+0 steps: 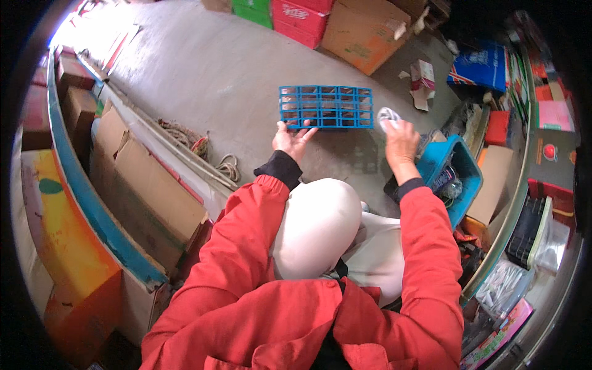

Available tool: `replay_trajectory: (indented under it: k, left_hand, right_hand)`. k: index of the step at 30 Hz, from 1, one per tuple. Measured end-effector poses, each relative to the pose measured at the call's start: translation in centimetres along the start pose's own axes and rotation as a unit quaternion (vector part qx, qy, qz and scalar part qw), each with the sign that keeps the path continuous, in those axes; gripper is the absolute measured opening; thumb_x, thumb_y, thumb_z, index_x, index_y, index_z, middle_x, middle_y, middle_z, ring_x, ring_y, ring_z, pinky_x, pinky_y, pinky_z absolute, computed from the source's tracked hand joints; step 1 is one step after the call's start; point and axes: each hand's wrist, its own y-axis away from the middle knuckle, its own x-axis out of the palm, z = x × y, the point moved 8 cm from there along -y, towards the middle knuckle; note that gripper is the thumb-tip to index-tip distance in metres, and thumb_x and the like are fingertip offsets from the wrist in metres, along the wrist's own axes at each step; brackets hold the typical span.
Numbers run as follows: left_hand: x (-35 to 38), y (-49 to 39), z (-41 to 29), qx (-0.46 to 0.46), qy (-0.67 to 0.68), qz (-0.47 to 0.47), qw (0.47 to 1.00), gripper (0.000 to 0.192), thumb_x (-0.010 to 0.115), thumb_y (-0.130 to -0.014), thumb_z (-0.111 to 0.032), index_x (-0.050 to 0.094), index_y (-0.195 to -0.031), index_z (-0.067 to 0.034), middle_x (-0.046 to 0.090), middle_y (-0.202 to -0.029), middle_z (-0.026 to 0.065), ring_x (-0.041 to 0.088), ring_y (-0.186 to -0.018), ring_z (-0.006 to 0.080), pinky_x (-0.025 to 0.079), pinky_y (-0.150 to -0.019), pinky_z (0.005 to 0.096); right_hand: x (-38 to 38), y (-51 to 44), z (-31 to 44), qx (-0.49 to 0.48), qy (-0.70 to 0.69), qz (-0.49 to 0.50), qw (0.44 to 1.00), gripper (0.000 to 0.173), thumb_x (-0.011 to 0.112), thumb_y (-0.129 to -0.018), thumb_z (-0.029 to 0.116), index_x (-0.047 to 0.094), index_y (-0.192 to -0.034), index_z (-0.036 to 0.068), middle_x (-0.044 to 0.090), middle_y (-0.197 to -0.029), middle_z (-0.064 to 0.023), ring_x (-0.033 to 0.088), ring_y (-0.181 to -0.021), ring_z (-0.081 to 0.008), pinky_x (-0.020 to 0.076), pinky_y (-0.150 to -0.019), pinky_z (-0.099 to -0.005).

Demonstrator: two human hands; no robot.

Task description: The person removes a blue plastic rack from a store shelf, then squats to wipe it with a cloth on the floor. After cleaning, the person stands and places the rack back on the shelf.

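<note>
In the head view, my left hand (291, 142) grips the lower left edge of a blue plastic grid rack (326, 107), with some fingers spread. The rack has open rectangular cells and is held above the concrete floor, in front of my knees. To its right, my right hand (403, 144) is closed on a bunched white and grey cloth (387, 115). The cloth is apart from the rack's right end. Just beside my right wrist stands a blue plastic bin (468, 185) holding a dark can (445, 178) and clear plastic.
Cardboard boxes (152, 180) and shelving with a blue edge (88, 199) line the left. Rope (229, 167) lies on the floor (194, 69). Ahead stand a red carton (299, 21) and a large brown carton (363, 34). A blue box (478, 67) and loaded shelves (518, 203) are on the right.
</note>
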Motion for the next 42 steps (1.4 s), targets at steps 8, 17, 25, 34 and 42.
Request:
replay_trajectory:
  k: [8, 17, 25, 34, 42]
  left_hand:
    - [0.0, -0.1, -0.1, 0.024, -0.021, 0.017, 0.999, 0.042, 0.028, -0.098, -0.039, 0.041, -0.117, -0.004, 0.041, -0.126, 0.0117, 0.046, -0.112, 0.0364, 0.034, -0.095, 0.0641]
    - [0.3, -0.2, -0.2, 0.01, -0.002, 0.026, 1.0, 0.041, 0.03, -0.098, -0.038, 0.039, -0.118, -0.003, 0.038, -0.129, 0.0147, 0.042, -0.118, 0.0416, 0.032, -0.098, 0.0626]
    - [0.5, 0.3, -0.1, 0.014, -0.003, 0.022, 1.0, 0.041, 0.031, -0.097, -0.038, 0.039, -0.116, -0.002, 0.04, -0.125, 0.0139, 0.043, -0.117, 0.0411, 0.031, -0.099, 0.0612]
    - [-0.2, -0.3, -0.2, -0.017, 0.003, 0.006, 1.0, 0.046, 0.034, -0.096, -0.041, 0.039, -0.118, -0.001, 0.039, -0.13, 0.0149, 0.036, -0.123, 0.0385, 0.029, -0.103, 0.0549]
    - [-0.4, -0.3, -0.2, -0.002, 0.0, 0.006, 1.0, 0.046, 0.033, -0.096, -0.039, 0.037, -0.123, -0.002, 0.037, -0.131, 0.0159, 0.037, -0.123, 0.0401, 0.029, -0.103, 0.0561]
  right_hand:
    - [-4.4, -2.5, 11.3, -0.15, -0.103, -0.1, 0.978, 0.03, 0.053, -0.078, 0.02, 0.06, -0.108, 0.019, 0.053, -0.084, -0.0014, 0.05, -0.083, -0.0195, 0.0418, -0.069, -0.0384]
    - [-2.3, -2.9, 10.1, -0.125, -0.044, -0.053, 0.99, 0.008, 0.053, -0.078, 0.023, 0.061, -0.077, 0.022, 0.055, -0.082, 0.0015, 0.05, -0.082, -0.0177, 0.0376, -0.068, -0.0376]
    - [-5.3, -4.9, 6.6, -0.023, -0.08, -0.086, 0.993, 0.027, 0.053, -0.079, 0.018, 0.064, -0.103, 0.025, 0.054, -0.09, -0.0024, 0.051, -0.088, -0.0204, 0.0409, -0.072, -0.0404]
    - [-3.4, -4.6, 15.6, -0.191, -0.048, -0.025, 0.98, 0.013, 0.054, -0.078, 0.026, 0.064, -0.087, 0.029, 0.054, -0.085, 0.0019, 0.05, -0.085, -0.0184, 0.0374, -0.07, -0.0386]
    - [-1.1, -4.9, -2.4, 0.094, -0.011, 0.07, 0.993, 0.021, 0.053, -0.081, 0.021, 0.068, -0.093, 0.029, 0.057, -0.098, -0.0038, 0.052, -0.096, -0.025, 0.0408, -0.077, -0.0441]
